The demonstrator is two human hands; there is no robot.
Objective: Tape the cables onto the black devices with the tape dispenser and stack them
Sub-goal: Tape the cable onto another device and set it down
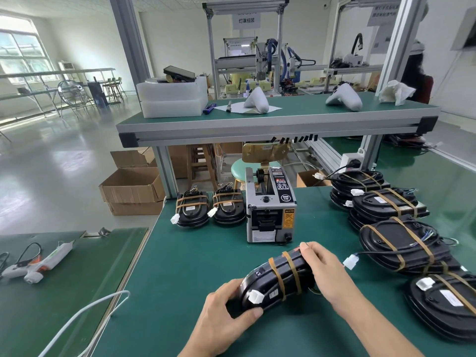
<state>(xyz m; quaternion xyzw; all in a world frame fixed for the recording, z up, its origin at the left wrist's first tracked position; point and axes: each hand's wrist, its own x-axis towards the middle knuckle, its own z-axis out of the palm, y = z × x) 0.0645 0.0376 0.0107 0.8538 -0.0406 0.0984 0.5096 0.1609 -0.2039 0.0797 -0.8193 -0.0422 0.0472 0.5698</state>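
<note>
1. Gripping the near end of a black device [277, 278], the left hand [226, 309] is curling its thumb and fingers round the edge just beside the white connector [255, 296].
2. The right hand [325, 270] is lying over the far end of the same device, its fingers bending down over the top edge and holding it.
3. The device is sitting tilted on the green worktop [180, 266] at about 6 o'clock in the view, with two brown tape bands [289, 273] crossing its coiled cable.
4. The grey tape dispenser [270, 207] is standing upright at 12 o'clock from the held device, near it but not touching.
5. Two smaller taped devices [210, 208] are sitting side by side at 9 o'clock from the dispenser, just beside it.
6. A run of taped black devices [401, 238] is lying overlapped along the worktop's right side, from 1 o'clock round to 4 o'clock of the hands, some of them stacked.
7. A white glue gun [38, 264] is lying on the neighbouring worktop at 9 o'clock, well apart from the hands.
8. A white cable [85, 315] is trailing across the lower left, at about 8 o'clock.
</note>
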